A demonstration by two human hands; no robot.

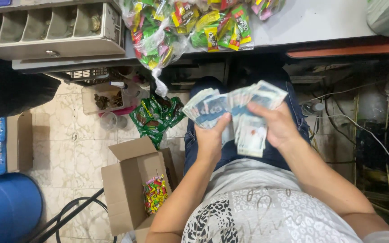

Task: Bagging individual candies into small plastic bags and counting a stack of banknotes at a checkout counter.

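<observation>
In the centre of the frame, the left hand (211, 140) grips a fanned stack of banknotes (235, 110) (thumb pressed on top). The right hand (278, 126) pinches the notes at the right side, above the lap.

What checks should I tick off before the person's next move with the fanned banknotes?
1. Left hand grips the banknotes: ok.
2. Right hand on the notes, thumb across them: ok.
3. Notes fanned, edges visible: ok.
4. Nothing dropped on the lap: ok, as far as visible.
5. Cash drawer on the counter is open: ok.
6. Note count: cannot tell.
</observation>
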